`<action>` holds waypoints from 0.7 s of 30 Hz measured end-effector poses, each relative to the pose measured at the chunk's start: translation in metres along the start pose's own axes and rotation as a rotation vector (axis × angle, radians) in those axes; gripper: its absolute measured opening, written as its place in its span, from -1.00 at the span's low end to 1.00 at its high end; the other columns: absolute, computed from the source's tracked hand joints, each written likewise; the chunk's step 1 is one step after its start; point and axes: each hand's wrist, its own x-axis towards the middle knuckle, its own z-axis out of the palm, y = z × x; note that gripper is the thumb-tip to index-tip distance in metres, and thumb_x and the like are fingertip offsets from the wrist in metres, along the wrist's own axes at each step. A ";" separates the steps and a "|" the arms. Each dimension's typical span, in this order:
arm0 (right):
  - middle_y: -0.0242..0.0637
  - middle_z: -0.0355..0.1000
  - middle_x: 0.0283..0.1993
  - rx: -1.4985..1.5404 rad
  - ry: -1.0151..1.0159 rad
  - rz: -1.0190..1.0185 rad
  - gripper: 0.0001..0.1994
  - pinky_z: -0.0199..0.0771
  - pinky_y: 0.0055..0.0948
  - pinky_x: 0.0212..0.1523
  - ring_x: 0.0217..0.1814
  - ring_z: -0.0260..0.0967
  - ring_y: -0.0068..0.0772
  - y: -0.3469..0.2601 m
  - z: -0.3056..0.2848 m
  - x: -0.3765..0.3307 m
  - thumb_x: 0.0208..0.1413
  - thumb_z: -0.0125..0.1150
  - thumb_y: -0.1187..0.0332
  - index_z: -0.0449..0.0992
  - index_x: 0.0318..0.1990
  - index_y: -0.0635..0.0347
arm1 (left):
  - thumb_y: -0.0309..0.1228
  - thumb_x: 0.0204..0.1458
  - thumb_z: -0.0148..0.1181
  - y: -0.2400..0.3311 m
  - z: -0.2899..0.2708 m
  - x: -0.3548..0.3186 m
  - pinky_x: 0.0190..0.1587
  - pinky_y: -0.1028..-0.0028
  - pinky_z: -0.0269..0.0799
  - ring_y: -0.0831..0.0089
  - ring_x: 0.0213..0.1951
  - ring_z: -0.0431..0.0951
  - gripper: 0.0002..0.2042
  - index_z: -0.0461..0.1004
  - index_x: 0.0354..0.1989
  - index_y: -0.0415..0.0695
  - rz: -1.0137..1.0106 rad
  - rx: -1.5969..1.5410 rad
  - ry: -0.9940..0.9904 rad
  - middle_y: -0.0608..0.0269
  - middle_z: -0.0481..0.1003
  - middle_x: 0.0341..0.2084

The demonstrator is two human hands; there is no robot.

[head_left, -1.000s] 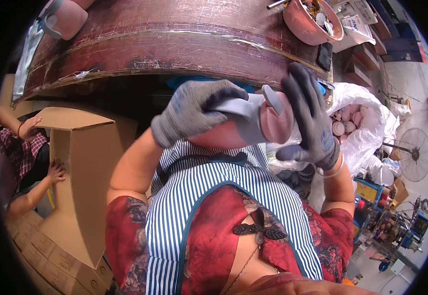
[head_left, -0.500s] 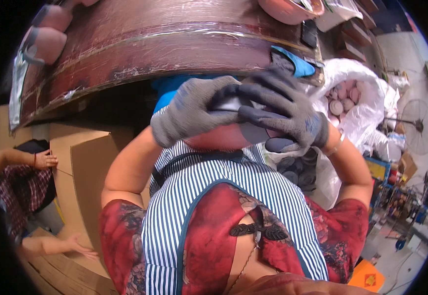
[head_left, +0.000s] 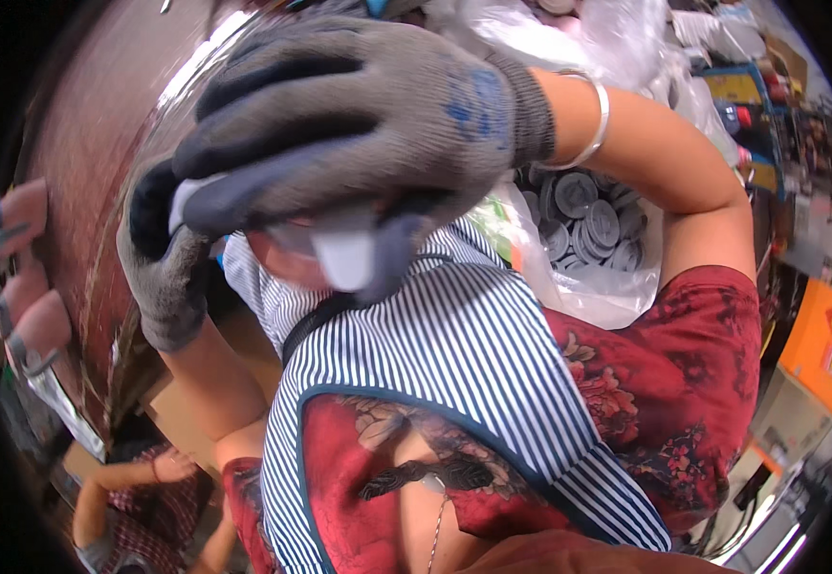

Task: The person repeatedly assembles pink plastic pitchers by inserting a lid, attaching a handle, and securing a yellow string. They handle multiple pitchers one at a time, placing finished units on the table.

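Observation:
My right hand (head_left: 368, 124), in a grey knit glove with dark coated fingers, is curled over a pink container (head_left: 287, 256). From the other side my left hand (head_left: 169, 273), gloved alike, grips it with bent fingers. A blurred white piece (head_left: 344, 258) shows beside my right thumb; whether it belongs to the container I cannot tell. Another pale edge (head_left: 186, 203) peeks out between the fingers of both hands. Most of the container is hidden by my right glove. It is held close in front of my striped apron (head_left: 416, 330).
An open plastic bag (head_left: 617, 306) holds several round grey discs (head_left: 583, 215) near my right forearm. Pink containers with grey parts (head_left: 38, 320) stand along the dark red table (head_left: 91, 191) at left. A co-worker's arm (head_left: 115, 488) is at lower left; an orange box (head_left: 813, 340) stands at right.
My view has turned to the right. Both hands, with the pink container, are now larger and further left in view, and the right glove covers more of it. The white piece now shows below.

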 end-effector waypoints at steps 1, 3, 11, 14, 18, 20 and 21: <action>-0.17 0.33 0.30 -0.030 0.049 0.168 -0.32 0.27 0.04 0.30 0.31 0.28 0.00 -0.006 0.005 -0.007 0.06 0.17 -0.20 0.39 0.27 -0.04 | -0.51 0.01 0.37 0.006 0.015 -0.006 0.11 0.41 0.44 0.37 -0.02 0.55 -0.53 0.41 0.11 -0.34 -0.130 0.052 0.078 0.10 0.53 -0.05; -0.10 0.40 0.19 -0.080 0.155 0.531 -0.43 0.29 -0.04 0.28 0.29 0.30 -0.03 -0.012 0.023 -0.032 0.17 0.13 -0.08 0.44 0.20 0.11 | -0.52 0.06 0.34 0.022 0.078 -0.006 0.14 0.41 0.43 0.35 0.02 0.54 -0.55 0.41 0.14 -0.32 -0.117 0.227 0.209 0.08 0.54 -0.02; -0.01 0.42 0.14 0.482 0.594 0.925 -0.44 0.43 -0.32 0.19 0.18 0.40 -0.16 -0.046 -0.002 -0.096 0.25 0.14 0.18 0.25 0.34 0.22 | -0.55 0.16 0.18 0.055 0.106 -0.001 0.24 0.41 0.32 0.33 0.21 0.40 -0.53 0.31 0.26 -0.30 -0.039 0.419 -0.004 0.06 0.40 0.20; -0.29 0.47 0.13 0.449 0.778 1.085 -0.57 0.44 -0.51 0.13 0.13 0.40 -0.51 -0.056 0.009 -0.181 0.31 0.05 0.38 0.32 0.31 0.23 | -0.46 0.21 0.13 0.064 0.077 -0.011 0.19 0.46 0.35 0.36 0.15 0.44 -0.53 0.28 0.30 -0.28 -0.128 0.416 0.213 0.10 0.41 0.17; -0.41 0.51 0.01 0.548 0.877 1.363 -0.68 0.39 -0.69 -0.14 -0.06 0.41 -0.69 -0.034 0.041 -0.236 0.32 0.11 0.29 0.49 0.14 0.24 | -0.41 0.29 0.08 0.044 0.043 -0.033 -0.08 0.60 0.45 0.60 -0.18 0.50 -0.52 0.22 0.37 -0.17 -0.361 0.167 0.408 0.18 0.46 0.10; -0.41 0.51 -0.01 0.652 0.876 1.372 -0.68 0.39 -0.70 -0.14 -0.09 0.40 -0.70 -0.020 0.040 -0.211 0.31 0.13 0.29 0.50 0.12 0.23 | -0.41 0.31 0.03 0.035 0.037 -0.039 -0.02 0.46 0.53 0.50 -0.12 0.54 -0.48 0.12 0.42 -0.15 -0.355 -0.040 0.390 0.10 0.44 0.14; -0.41 0.51 -0.01 0.691 0.895 1.368 -0.68 0.39 -0.71 -0.11 -0.05 0.40 -0.70 -0.010 0.050 -0.205 0.28 0.18 0.29 0.51 0.11 0.23 | -0.42 0.31 0.00 0.033 0.037 -0.044 0.05 0.40 0.52 0.42 -0.04 0.54 -0.48 0.09 0.43 -0.16 -0.358 -0.185 0.384 0.04 0.40 0.19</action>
